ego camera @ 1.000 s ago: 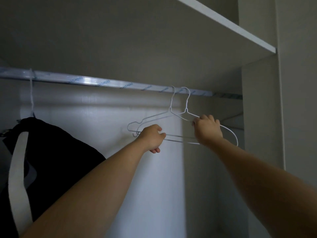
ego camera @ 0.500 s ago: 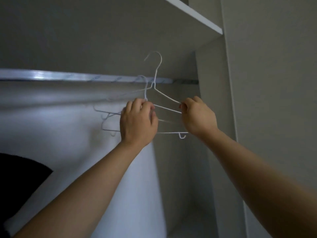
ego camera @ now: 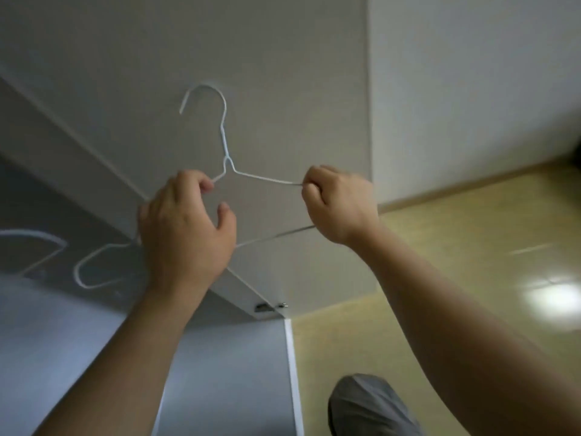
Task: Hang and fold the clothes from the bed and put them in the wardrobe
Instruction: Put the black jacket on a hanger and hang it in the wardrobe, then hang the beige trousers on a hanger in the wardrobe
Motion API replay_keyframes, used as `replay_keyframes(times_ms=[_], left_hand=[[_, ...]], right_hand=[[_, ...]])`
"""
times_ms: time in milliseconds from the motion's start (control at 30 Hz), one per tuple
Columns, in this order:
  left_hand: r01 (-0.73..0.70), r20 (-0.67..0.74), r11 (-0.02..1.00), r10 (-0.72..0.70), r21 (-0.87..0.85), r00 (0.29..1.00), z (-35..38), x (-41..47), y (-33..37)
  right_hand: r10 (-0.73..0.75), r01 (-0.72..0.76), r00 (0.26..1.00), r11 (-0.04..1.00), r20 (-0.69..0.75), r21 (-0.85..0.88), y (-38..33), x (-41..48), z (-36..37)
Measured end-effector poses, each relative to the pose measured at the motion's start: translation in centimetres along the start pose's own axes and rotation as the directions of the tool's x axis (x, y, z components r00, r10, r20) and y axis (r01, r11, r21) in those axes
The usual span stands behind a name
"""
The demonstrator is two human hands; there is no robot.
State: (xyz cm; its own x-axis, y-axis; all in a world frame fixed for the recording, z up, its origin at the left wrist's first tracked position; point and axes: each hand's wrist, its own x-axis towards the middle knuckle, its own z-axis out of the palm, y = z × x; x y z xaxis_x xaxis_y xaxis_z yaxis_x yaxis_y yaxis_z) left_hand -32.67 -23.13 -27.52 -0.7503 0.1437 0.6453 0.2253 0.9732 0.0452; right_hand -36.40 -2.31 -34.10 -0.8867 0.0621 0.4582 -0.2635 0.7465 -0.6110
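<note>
Holds white wire hanger [ego camera: 225,136] upright before the wardrobe panel [ego camera: 298,73]. Grips its left shoulder with curled fingers [ego camera: 201,183] of the left hand [ego camera: 185,229]; pinches the right shoulder wire with the right hand [ego camera: 341,204].

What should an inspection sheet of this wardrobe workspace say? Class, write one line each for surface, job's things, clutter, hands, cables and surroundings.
Surface: glossy yellow floor with a light reflection; no bed in view.
Job's things: white wire hanger, hook free in the air and bare; no clothes seen.
Clutter: blurred white wire curve at far left, perhaps a second hanger; cannot tell.
Hands: left hand holds the hanger's left shoulder with curled fingers; right hand grips its right shoulder.
Cables: nothing seen.
Surroundings: pale wardrobe panel behind the hanger, small metal fitting at its lower edge, grey-clad knee below.
</note>
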Motion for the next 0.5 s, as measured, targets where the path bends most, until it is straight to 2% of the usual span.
replay_keyframes(times_ms=[67,133,200,333,500], left_hand=[[0.021,0.18,0.982,0.013,-0.189,0.984,0.4,2.4,4.9],[0.034,0.342,0.952,0.076,-0.305,0.937,-0.2,4.6,10.5],[0.012,0.426,0.924,0.165,-0.383,0.889,-1.3,7.2,16.3],[-0.153,0.455,0.857,0.402,-0.491,0.794,-4.2,11.7,27.2],[-0.319,0.428,0.761,0.6,-0.565,0.675,-4.9,15.9,38.5]], right_hand=[[0.141,-0.139,0.99,0.986,0.011,-0.087,3.0,-1.0,-5.3],[0.265,-0.26,0.964,0.95,0.004,-0.172,5.5,-2.5,-11.1],[0.384,-0.383,0.922,0.893,-0.043,-0.235,7.6,-3.9,-17.3],[0.6,-0.623,0.782,0.743,-0.169,-0.247,10.4,-7.0,-29.8],[0.741,-0.806,0.591,0.563,-0.318,-0.184,13.2,-10.4,-41.5]])
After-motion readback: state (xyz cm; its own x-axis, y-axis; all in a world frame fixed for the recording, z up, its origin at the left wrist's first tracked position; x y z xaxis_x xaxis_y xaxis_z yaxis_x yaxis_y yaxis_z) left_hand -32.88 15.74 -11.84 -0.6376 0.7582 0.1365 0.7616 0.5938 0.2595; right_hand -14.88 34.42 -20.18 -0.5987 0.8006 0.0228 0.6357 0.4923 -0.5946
